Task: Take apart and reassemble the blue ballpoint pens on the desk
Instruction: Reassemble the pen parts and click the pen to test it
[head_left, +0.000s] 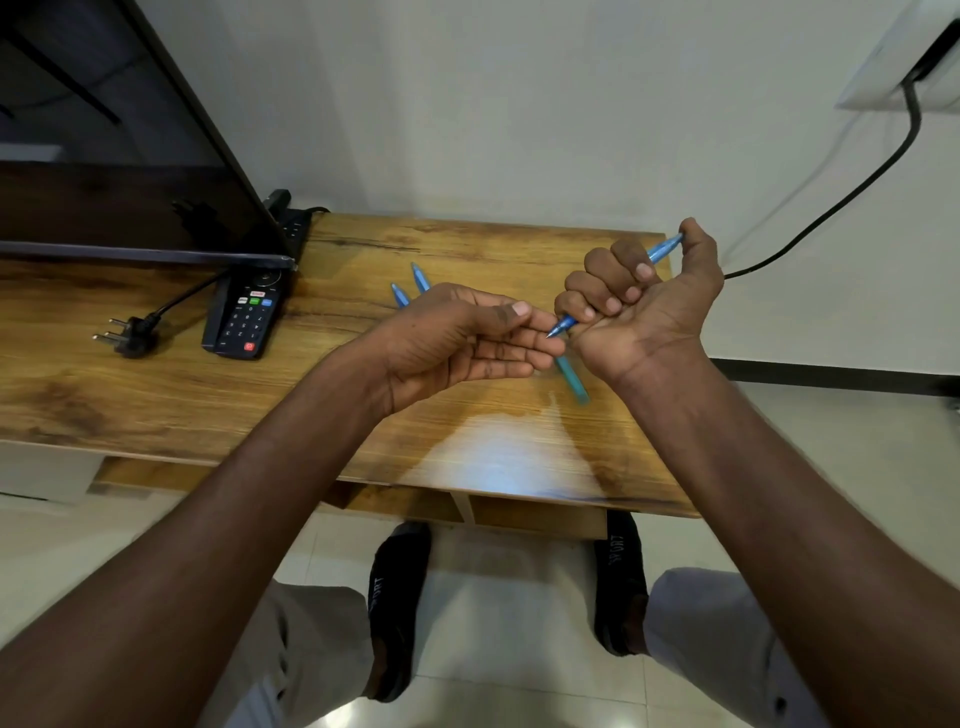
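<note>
- Head view: right hand (641, 296) fists a blue pen (662, 250) above the desk (156, 395); left hand (467, 332) pinches its tip.
- Risk: small parts could drop and roll off; three pens (420, 277) lie beneath.

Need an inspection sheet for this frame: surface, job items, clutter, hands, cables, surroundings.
Surface: wooden desk top, glare patch near front edge.
Job's things: blue ballpoint pen in right fist, tip toward left fingers; two blue pens lying behind left hand, partly hidden; a blurred blue pen piece below the hands.
Clutter: black TV remote.
Hands: left hand pinching at pen tip; right hand closed round the barrel.
Cables: unplugged black three-pin plug; black wall cable; black power strip.
Surroundings: dark TV screen, white wall, tiled floor.
</note>
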